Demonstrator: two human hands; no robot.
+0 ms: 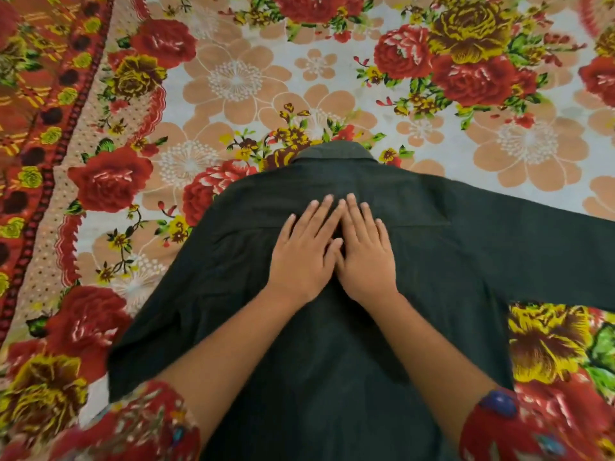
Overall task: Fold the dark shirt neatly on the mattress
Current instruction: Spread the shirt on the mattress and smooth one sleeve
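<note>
Dark green cotton shirt [332, 344] lies back-up on the floral-sheeted mattress [233, 78]. Left hand [304, 254] and right hand [364, 254] press flat, fingers straight, mid-back. Recommended: smooth outward evenly before folding sleeves.

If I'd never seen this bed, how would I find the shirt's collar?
Look at the big flowered sheet: a dark shirt lies spread on it. The left hand and right hand press flat, side by side, on its upper part. Just beyond them sits the collar, a small rounded band jutting from the shirt's far edge onto the flowers.
</note>
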